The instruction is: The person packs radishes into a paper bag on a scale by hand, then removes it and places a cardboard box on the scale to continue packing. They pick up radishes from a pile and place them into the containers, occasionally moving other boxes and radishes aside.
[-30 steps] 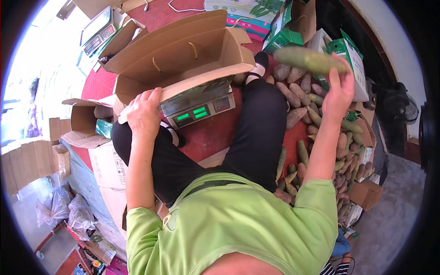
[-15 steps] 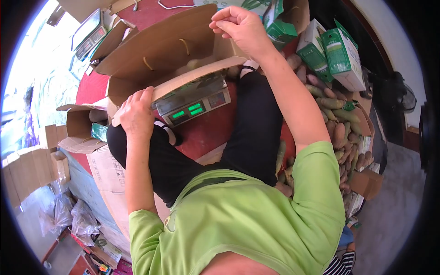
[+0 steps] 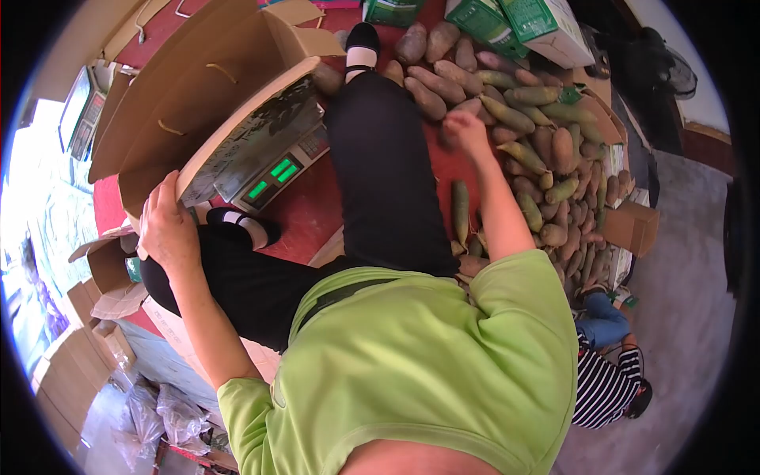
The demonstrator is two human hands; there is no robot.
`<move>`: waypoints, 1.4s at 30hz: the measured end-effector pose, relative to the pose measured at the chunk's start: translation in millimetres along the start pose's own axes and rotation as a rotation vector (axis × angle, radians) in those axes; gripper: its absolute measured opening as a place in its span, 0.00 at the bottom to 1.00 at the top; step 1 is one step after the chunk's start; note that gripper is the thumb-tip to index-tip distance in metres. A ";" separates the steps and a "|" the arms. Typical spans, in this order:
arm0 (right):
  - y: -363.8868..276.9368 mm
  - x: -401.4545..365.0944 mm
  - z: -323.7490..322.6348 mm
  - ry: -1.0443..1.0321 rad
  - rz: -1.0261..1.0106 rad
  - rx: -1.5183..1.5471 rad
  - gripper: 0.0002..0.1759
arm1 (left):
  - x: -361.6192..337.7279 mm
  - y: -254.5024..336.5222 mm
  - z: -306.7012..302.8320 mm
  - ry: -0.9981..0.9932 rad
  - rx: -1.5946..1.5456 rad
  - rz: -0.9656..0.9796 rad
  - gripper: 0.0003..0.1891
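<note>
My left hand grips the near corner of an open cardboard box, its fingers bent over the edge. The box stands on a scale with lit green digits. My right hand is over the left edge of a large pile of radishes, some green, some reddish. Its fingers are blurred and partly curled beside a reddish radish, and I cannot make out whether they hold it. One green radish lies apart on the red floor, near my knee.
Green and white cartons stand behind the pile. A small open box is at the left, with plastic bags below it. Another person in a striped top is at the lower right. A second scale stands at the upper left.
My right hand has come down from above the box to the radish pile. The view has turned toward the right, showing more of the pile. My left hand stays on the box.
</note>
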State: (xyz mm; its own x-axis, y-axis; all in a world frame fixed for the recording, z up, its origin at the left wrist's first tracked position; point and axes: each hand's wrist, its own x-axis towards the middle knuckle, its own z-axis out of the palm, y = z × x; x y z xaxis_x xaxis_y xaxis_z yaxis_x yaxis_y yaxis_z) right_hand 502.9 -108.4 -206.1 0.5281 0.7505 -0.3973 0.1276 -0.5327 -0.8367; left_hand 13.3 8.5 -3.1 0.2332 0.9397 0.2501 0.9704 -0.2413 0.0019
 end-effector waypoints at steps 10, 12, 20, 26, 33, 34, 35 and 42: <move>195.0 -96.2 -43.5 0.188 0.524 -0.542 0.28 | -0.9 -2.9 5.7 -0.012 0.043 -0.036 0.22; 203.4 -102.5 -43.2 0.130 0.683 -0.458 0.40 | -0.8 -3.6 7.6 0.012 0.042 -0.025 0.22; 208.6 -108.0 -16.8 0.077 0.677 -0.498 0.53 | -0.7 -3.5 7.4 0.017 0.059 -0.019 0.22; 137.3 -102.6 13.5 -0.075 0.654 -0.774 0.54 | 1.6 -0.7 5.1 0.041 0.026 0.002 0.23; 117.7 -89.3 42.2 -0.283 0.619 -1.046 0.41 | 2.4 4.1 0.9 0.033 -0.019 -0.026 0.24; 131.2 -87.4 45.3 -0.285 0.609 -1.054 0.41 | 2.1 5.3 0.5 0.037 -0.017 -0.038 0.24; 146.0 -85.4 50.7 -0.242 0.634 -0.977 0.38 | 2.7 6.1 -0.4 0.034 -0.034 -0.032 0.24; 125.4 -74.8 44.7 -0.293 0.591 -1.029 0.30 | 4.9 5.8 -4.5 0.049 -0.036 -0.017 0.20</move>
State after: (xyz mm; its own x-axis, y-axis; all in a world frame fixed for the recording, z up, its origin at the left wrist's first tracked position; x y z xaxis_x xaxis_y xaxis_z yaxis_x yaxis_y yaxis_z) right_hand 441.8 -213.9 -298.2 0.5374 0.2768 -0.7966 0.6071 -0.7826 0.1376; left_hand 19.8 10.6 2.5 0.2127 0.9309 0.2968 0.9711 -0.2351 0.0413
